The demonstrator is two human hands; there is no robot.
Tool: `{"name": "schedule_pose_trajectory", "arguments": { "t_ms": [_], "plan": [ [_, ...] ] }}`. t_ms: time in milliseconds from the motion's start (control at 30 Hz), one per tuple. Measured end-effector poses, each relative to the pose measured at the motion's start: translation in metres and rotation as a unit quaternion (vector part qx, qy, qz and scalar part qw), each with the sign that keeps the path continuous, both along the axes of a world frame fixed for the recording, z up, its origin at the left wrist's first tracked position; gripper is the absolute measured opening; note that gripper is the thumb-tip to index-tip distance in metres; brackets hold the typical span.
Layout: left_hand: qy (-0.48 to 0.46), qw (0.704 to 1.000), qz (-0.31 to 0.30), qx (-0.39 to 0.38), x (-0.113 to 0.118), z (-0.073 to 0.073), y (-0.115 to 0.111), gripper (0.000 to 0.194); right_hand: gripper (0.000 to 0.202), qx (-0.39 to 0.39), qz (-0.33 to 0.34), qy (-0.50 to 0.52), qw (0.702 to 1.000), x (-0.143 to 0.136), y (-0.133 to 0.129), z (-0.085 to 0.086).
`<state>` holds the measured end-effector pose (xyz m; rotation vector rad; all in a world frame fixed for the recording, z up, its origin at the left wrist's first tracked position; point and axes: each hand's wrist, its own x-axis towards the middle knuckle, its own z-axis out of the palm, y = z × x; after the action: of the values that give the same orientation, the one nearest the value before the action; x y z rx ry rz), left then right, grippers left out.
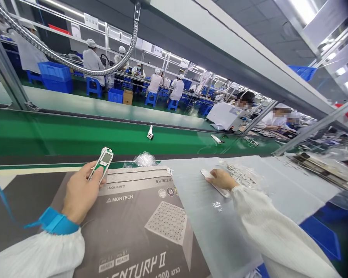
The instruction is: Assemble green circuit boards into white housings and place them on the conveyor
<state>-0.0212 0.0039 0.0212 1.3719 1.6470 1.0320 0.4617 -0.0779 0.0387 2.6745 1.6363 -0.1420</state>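
My left hand [85, 185] is closed around a slim white handheld device shell with a green circuit board and grey display [106, 157], held upright above the printed cardboard. The thumb presses on the board's lower part. A blue strap [56, 221] with a trailing cord circles my left wrist. Over to the right, my right hand [222, 179] has its fingers closed on a long white plastic cover [222, 190] at the grey foam sheet. The cover's middle is hidden under the fingers. Close beside that hand lies a clear bag of small pale parts [243, 173].
Crumpled clear plastic [145, 159] lies at the back edge of the Montech cardboard [127, 220]. Beyond runs a green conveyor belt [75, 135] carrying a white device piece [150, 132] and another white part [217, 139]. A metal post [5, 58] stands left. Co-workers sit farther off.
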Motion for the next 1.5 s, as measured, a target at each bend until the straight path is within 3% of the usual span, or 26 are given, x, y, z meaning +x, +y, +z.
{"name": "schedule_pose_trajectory", "arguments": {
  "t_ms": [100, 167, 233, 300, 367, 433, 567, 633, 767, 900, 1033, 1167, 1367, 1500],
  "plan": [
    [-0.012, 1.000, -0.005, 0.011, 0.000, -0.003, 0.001, 0.047, 0.024, -0.014, 0.059, 0.014, 0.998, -0.021, 0.002, 0.019],
    [-0.013, 1.000, -0.012, 0.016, 0.000, -0.003, 0.000, 0.047, 0.021, -0.004, 0.138, 0.041, 0.990, -0.055, 0.001, 0.031],
    [-0.012, 1.000, -0.016, 0.014, 0.001, -0.002, -0.002, 0.047, 0.018, 0.007, 0.285, 0.104, 0.953, -0.102, 0.000, 0.039],
    [-0.008, 1.000, -0.015, 0.011, 0.001, 0.000, -0.003, 0.047, 0.018, -0.037, 0.415, 0.167, 0.894, -0.151, 0.000, 0.042],
    [-0.005, 1.000, -0.012, 0.010, 0.000, 0.000, -0.003, 0.046, 0.016, -0.052, 0.462, 0.207, 0.861, -0.189, 0.003, 0.039],
    [-0.004, 1.000, -0.010, 0.011, 0.000, 0.000, -0.002, 0.045, 0.018, -0.041, 0.445, 0.235, 0.863, -0.206, 0.013, 0.031],
    [-0.016, 1.000, -0.012, 0.016, 0.000, 0.002, -0.002, 0.044, 0.015, 0.098, 0.252, 0.111, 0.956, -0.190, 0.043, 0.008],
    [-0.022, 1.000, -0.008, 0.012, 0.000, 0.003, -0.002, 0.043, 0.008, 0.126, 0.193, 0.066, 0.971, -0.175, 0.054, -0.002],
    [-0.025, 1.000, -0.009, 0.011, 0.002, 0.006, -0.005, 0.043, 0.008, 0.142, 0.186, 0.064, 0.970, -0.158, 0.052, -0.008],
    [0.014, 0.998, -0.036, 0.042, 0.006, 0.009, -0.011, 0.042, 0.016, 0.173, 0.177, 0.002, 0.969, -0.145, 0.027, -0.013],
    [0.032, 0.995, -0.083, 0.047, 0.013, 0.011, -0.016, 0.046, 0.020, 0.143, 0.211, 0.000, 0.967, -0.130, -0.002, -0.029],
    [0.070, 0.986, -0.148, 0.035, 0.023, 0.010, -0.022, 0.047, 0.029, 0.134, 0.225, 0.082, 0.962, -0.121, -0.017, -0.028],
    [0.090, 0.944, -0.315, 0.039, 0.048, -0.005, -0.050, 0.053, 0.028, 0.119, 0.208, 0.114, 0.964, -0.108, -0.007, -0.012],
    [0.194, 0.910, -0.367, 0.015, 0.067, -0.010, -0.078, 0.034, 0.022, 0.130, 0.201, 0.162, 0.957, -0.106, -0.005, -0.010]
  ]
}}
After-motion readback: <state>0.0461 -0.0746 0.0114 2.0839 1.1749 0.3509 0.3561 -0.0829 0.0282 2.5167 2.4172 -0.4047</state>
